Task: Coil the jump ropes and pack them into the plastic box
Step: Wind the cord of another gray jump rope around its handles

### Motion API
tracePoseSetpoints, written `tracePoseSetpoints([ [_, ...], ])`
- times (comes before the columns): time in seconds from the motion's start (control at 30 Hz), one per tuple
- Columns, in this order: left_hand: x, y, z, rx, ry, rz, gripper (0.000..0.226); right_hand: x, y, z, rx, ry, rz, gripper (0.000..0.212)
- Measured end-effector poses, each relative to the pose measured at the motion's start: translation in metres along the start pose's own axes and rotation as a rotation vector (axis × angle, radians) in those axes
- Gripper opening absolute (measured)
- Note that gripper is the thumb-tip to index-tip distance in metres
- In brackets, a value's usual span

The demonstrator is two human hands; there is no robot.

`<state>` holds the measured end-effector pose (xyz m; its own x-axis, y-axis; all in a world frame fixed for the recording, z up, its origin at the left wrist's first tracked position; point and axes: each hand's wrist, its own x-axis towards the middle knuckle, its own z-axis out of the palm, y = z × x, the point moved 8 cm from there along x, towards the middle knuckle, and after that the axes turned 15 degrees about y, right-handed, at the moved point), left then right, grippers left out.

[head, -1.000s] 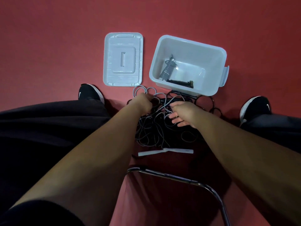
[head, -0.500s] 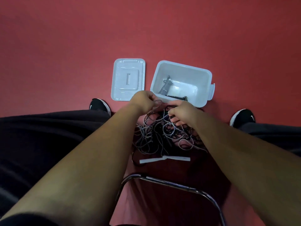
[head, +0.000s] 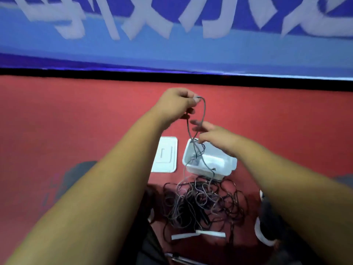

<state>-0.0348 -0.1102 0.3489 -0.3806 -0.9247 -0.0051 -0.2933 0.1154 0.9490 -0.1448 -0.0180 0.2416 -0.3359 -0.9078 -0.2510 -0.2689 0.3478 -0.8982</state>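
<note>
L hand (head: 176, 104) is up high, fingers curled tight, pinching the top bend of a grey rope (head: 204, 109); clamped on it, no doubt there. R hand (head: 214, 134) sits just below and to the right, fingers straight and spread, closed round nothing I can see; the strand passes btwn thumb and fingers, but with the blur I can't tell whether it touches.

From the L pinch the grey rope hangs in a narrow loop, long axis near vertical in my view; it drops past the R fingertips, crosses in front of the plastic box (head: 230, 166), and ends in the rope pile (head: 202, 203) on the red floor (head: 76, 131), near side of the box. The pile is a tangle of grey and dark cord; white handles (head: 198, 235) lie at its near edge. The lid (head: 165, 154) lies flat just left of the box.

My read: early stage, one rope being drawn free, no coil made yet. The R hand is the nearer one to the hanging run, right below the L; I'd judge it takes the strand there and carries it up to the L for the first loop. Risk is other ropes dragging along with it.
</note>
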Motion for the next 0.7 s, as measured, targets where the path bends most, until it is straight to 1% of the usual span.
tracePoseSetpoints([
  [0.03, -0.002, 0.024, -0.007, -0.047, 0.011, 0.009, 0.010, -0.007, -0.020, -0.006, 0.030, 0.007, -0.033, 0.064],
  [0.1, -0.008, 0.071, -0.021, -0.136, 0.027, 0.018, 0.008, -0.022, -0.059, -0.021, 0.070, 0.036, -0.097, 0.050],
  [0.2, -0.016, 0.135, -0.040, -0.269, 0.049, 0.028, 0.005, -0.044, -0.108, -0.038, 0.121, 0.073, -0.149, 0.034],
  [0.33, -0.023, 0.210, -0.071, -0.477, 0.082, 0.062, 0.024, -0.063, -0.159, -0.059, 0.125, 0.124, -0.198, 0.013],
  [0.5, -0.023, 0.281, -0.108, -0.716, 0.175, 0.044, 0.020, -0.082, -0.210, -0.089, 0.184, 0.201, -0.215, 0.007],
  [0.6, -0.022, 0.298, -0.130, -0.795, 0.248, 0.024, 0.016, -0.092, -0.228, -0.108, 0.242, 0.255, -0.220, 0.009],
  [0.7, -0.018, 0.297, -0.140, -0.878, 0.272, -0.023, 0.010, -0.103, -0.243, -0.125, 0.315, 0.339, -0.217, 0.011],
])
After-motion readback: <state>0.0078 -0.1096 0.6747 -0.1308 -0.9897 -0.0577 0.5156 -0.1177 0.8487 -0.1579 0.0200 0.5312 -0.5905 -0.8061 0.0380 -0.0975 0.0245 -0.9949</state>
